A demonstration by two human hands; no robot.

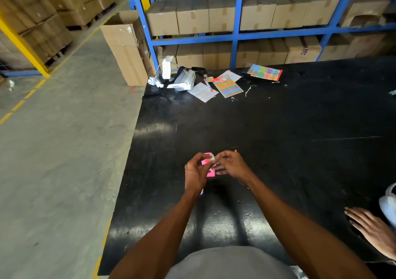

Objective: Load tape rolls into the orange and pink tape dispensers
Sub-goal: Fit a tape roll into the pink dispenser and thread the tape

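Pink tape dispenser (208, 167) over tabletop (278, 128); left hand (196, 169) and right hand (230, 164) both pinch tape roll (212, 158). Seat roll squarely, slowly.

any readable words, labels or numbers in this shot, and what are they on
None can be read with certainty.
White headset: dark lettering on its side, too blurred.
Brown cardboard box on the blue shelf: dark print on a tape strip, too blurred.
Coloured sticker sheets: small marks, too small.
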